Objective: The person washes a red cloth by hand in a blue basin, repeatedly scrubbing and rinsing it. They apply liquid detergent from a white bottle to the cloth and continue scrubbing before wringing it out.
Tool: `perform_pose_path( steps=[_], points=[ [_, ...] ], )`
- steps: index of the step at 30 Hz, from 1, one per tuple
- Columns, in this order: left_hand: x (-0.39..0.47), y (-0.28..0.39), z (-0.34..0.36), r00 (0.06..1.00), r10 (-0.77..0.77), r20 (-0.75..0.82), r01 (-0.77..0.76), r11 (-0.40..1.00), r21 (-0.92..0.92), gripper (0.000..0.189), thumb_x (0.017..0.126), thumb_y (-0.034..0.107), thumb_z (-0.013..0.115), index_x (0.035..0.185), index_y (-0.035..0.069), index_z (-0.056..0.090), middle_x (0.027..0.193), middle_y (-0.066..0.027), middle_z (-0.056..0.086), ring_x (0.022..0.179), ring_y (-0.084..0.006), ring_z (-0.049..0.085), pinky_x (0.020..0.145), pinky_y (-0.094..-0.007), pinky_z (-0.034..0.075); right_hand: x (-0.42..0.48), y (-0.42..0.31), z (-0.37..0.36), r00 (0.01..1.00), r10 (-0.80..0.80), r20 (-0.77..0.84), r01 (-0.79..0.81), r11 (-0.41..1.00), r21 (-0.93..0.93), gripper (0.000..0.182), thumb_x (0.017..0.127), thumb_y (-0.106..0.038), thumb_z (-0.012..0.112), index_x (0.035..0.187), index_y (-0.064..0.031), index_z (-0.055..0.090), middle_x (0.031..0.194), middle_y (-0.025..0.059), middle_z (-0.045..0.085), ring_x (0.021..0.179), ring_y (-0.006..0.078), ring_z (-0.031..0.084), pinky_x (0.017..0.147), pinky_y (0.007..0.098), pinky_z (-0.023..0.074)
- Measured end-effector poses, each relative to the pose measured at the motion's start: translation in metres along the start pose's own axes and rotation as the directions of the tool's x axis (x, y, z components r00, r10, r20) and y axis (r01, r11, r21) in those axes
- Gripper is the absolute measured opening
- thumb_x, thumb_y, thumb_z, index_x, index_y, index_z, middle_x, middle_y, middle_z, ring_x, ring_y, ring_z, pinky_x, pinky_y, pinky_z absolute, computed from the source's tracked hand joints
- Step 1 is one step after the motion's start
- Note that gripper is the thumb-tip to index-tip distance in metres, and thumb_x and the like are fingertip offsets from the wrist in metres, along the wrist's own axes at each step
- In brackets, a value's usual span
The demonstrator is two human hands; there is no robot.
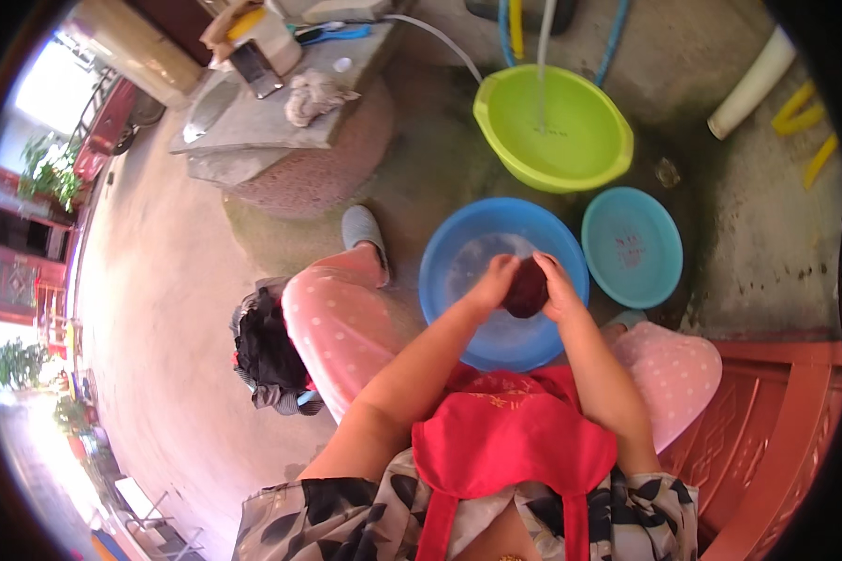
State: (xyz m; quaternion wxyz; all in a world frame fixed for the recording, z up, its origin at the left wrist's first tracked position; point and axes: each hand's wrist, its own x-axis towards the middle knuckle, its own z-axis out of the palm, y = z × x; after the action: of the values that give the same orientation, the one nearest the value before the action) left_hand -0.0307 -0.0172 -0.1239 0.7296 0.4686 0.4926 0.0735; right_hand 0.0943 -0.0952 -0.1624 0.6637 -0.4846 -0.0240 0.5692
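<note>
My left hand (493, 282) and my right hand (558, 289) grip a dark maroon wad, apparently cloth (527, 289), from either side. They hold it above a blue plastic basin (431, 280) between my legs. Cloudy, sudsy water (471, 259) lies in this basin. Close to its right side is a smaller teal basin (652, 280) with a printed mark on its bottom. Beyond both stands a lime-green basin (505, 154), into which a pale hose or stream of water (543, 84) runs down. My fingers cover part of the wad.
A stone slab table (245, 126) at upper left bears a crumpled rag (316, 97), a dark box-like object (255, 68) and a blue brush (333, 34). Dark clothes (270, 347) are heaped left of my leg. A red panelled door (744, 421) is at lower right; a white pipe (751, 88) lies beyond.
</note>
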Motion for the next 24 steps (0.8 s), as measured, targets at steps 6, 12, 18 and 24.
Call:
perform_pose_path(
  steps=[6,12,18,24],
  points=[
    [0.011,0.050,-0.064,0.885,0.422,0.198,-0.454,0.684,0.571,0.059,0.087,0.037,0.062,0.134,0.007,0.044,0.123,-0.0220,0.052,0.118,-0.0307,0.050,0.100,-0.0366,0.040,-0.015,-0.029,0.007,0.982,-0.166,-0.094,0.133,0.949,-0.287,0.018,0.083,-0.017,0.067,0.096,-0.0062,0.058,0.092,0.0040,0.059,0.085,0.0138,0.056,0.075,0.0279,0.0475],
    [-0.078,0.190,-0.163,0.869,0.365,0.335,-0.491,0.725,0.483,0.050,0.092,0.031,0.058,0.133,0.007,0.045,0.130,-0.0097,0.052,0.119,-0.0195,0.049,0.101,-0.0332,0.038,-0.025,-0.052,0.015,0.971,-0.217,-0.102,0.197,0.965,-0.174,0.017,0.083,-0.017,0.067,0.093,-0.0067,0.058,0.089,0.0021,0.057,0.083,0.0127,0.054,0.075,0.0264,0.0452],
    [-0.043,0.105,-0.338,0.949,0.150,-0.279,0.316,-0.387,0.867,0.043,0.084,0.022,0.062,0.125,0.013,0.053,0.124,-0.0115,0.056,0.115,-0.0263,0.053,0.089,-0.0394,0.047,-0.017,-0.032,0.004,0.951,-0.263,-0.163,0.184,0.905,-0.384,0.012,0.082,-0.012,0.067,0.088,-0.0057,0.058,0.083,0.0009,0.055,0.079,0.0104,0.051,0.072,0.0242,0.0428],
    [0.012,0.213,-0.447,0.262,0.806,-0.530,0.019,0.545,0.838,0.058,0.074,0.030,0.069,0.122,0.003,0.052,0.125,-0.0177,0.053,0.118,-0.0333,0.047,0.098,-0.0411,0.039,-0.008,-0.029,0.006,0.950,-0.226,-0.216,0.132,0.917,-0.377,0.009,0.083,-0.007,0.064,0.088,-0.0044,0.057,0.084,0.0013,0.057,0.080,0.0097,0.052,0.075,0.0229,0.0419]
  ],
)
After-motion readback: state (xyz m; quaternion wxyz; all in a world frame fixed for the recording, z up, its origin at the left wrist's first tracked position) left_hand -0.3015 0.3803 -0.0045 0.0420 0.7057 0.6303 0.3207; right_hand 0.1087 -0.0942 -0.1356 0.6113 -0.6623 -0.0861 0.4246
